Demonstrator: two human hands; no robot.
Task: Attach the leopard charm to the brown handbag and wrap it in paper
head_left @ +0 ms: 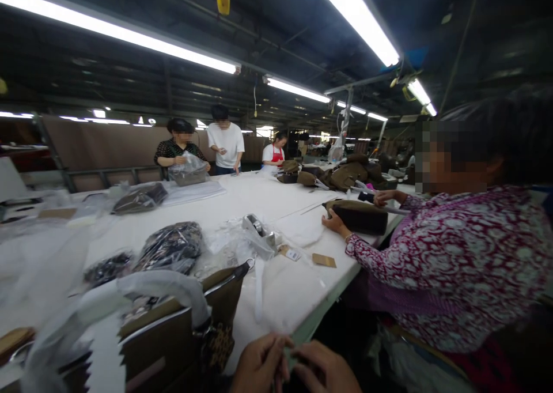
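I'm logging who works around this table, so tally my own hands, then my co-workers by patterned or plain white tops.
Your hands: 2 (left hand, right hand)
Patterned tops: 2 (dark top, magenta-and-white top)
Plain white tops: 2 (white T-shirt, white top under a red apron)
Total: 6

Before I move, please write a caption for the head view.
Left hand and right hand close together beside a brown bag, at a white table strewn with clear plastic.
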